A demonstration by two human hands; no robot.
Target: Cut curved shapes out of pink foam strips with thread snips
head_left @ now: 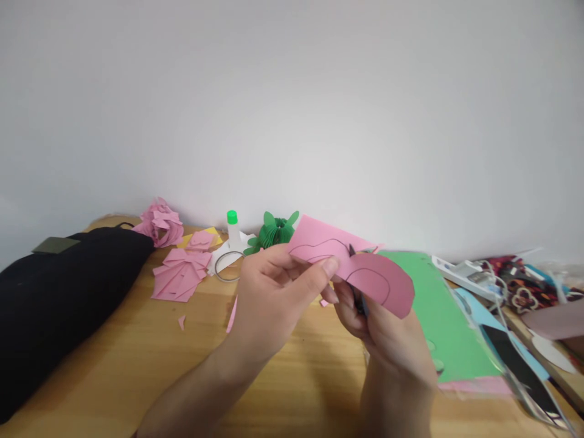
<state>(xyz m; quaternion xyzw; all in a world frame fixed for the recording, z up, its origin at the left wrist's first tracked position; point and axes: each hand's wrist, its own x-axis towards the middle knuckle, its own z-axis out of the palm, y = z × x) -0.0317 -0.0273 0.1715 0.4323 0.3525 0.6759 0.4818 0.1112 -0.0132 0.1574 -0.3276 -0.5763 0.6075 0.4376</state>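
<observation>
My left hand (pixel 274 298) pinches a pink paper sheet (pixel 351 264) with a pencilled petal outline, holding it up above the wooden table (pixel 137 365). Just right of it, my right hand (pixel 383 334) is closed on scissors (pixel 358 286), whose dark blades poke through the paper along the drawn line. Most of the scissors are hidden behind the sheet and fingers.
A black bag (pixel 59 292) lies at the left. Pink paper scraps (pixel 180 274), a pink paper flower (pixel 159 225), a green-capped glue bottle (pixel 233 230), a tape ring (pixel 227 266) and a green paper shape (pixel 274 231) sit at the back. Green and coloured sheets (pixel 438 316) lie right.
</observation>
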